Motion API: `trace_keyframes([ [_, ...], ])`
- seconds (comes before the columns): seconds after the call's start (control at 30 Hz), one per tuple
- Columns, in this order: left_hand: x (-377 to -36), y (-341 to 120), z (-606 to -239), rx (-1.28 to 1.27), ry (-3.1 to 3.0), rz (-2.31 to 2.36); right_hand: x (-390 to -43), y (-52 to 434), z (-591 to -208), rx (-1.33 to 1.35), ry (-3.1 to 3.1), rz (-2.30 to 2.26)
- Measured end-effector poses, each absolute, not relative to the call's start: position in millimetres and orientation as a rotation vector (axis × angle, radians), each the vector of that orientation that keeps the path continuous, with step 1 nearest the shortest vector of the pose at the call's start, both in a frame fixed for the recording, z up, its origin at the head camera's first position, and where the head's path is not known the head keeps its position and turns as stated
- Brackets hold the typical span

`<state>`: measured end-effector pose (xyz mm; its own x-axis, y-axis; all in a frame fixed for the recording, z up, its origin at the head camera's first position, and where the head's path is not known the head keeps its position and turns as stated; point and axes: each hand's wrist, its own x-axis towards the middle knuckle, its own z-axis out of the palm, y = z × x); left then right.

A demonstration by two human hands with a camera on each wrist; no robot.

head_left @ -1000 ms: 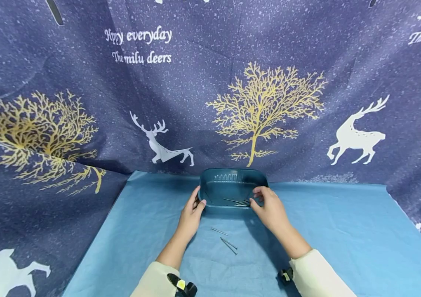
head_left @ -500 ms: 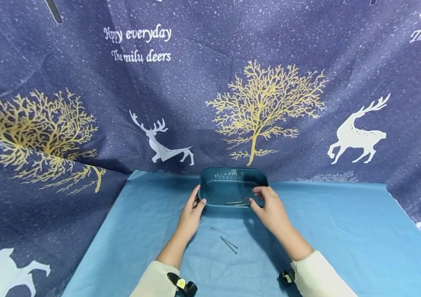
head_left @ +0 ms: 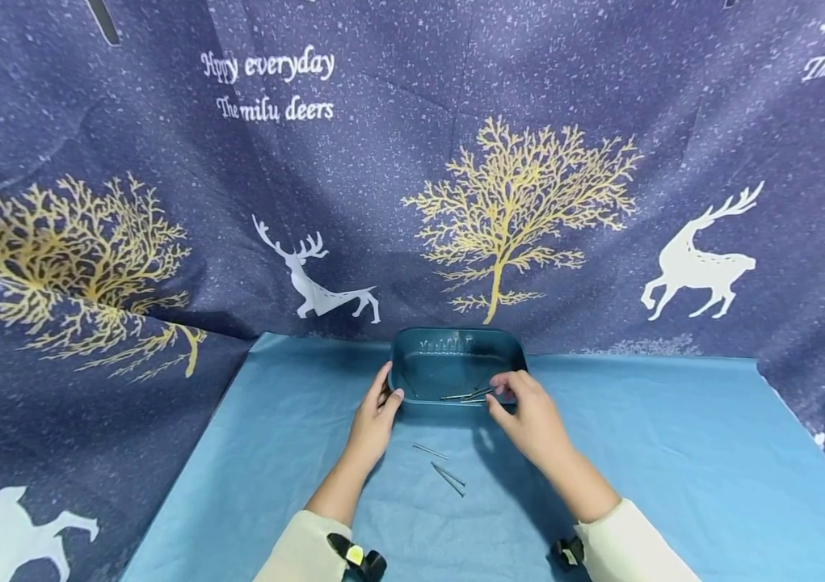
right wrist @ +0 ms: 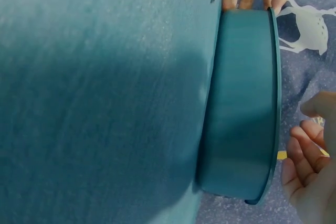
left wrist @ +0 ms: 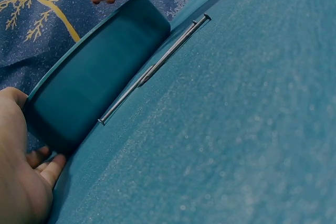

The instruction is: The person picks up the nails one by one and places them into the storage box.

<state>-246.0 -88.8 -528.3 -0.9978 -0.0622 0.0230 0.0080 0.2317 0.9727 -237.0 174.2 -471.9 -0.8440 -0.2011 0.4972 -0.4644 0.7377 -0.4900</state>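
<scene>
A dark teal rectangular plastic tray (head_left: 412,360) sits at the far middle of the light blue table cloth (head_left: 674,469), close to the deer-print navy backdrop (head_left: 165,162). The left hand (head_left: 374,416) grips the tray's near-left corner, thumb over the rim and fingers curled against the outer wall. The right hand (head_left: 528,412) reaches over the near-right rim, fingertips curled down at a bundle of thin steel nails (head_left: 466,395) lying on the tray floor; whether it actually pinches one cannot be told from these views. Three further loose nails (head_left: 444,469) lie on the cloth just in front of the tray, between the forearms. Risk, as judged: the nails are slim, smooth and lie flat, so a fingertip pinch may slip and drop one back or outside the rim. The tray looks light; should the left grip slacken, a push from the right hand could skid it toward the backdrop. Points may prick.
</scene>
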Motion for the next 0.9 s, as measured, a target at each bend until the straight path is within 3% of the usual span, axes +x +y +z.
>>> trace_keyframes([
  [0.9,-244.5,-88.7,-526.8,0.065,-2.444,-1.892,-220.0,169.7,-477.3,0.624,-2.509,0.819],
])
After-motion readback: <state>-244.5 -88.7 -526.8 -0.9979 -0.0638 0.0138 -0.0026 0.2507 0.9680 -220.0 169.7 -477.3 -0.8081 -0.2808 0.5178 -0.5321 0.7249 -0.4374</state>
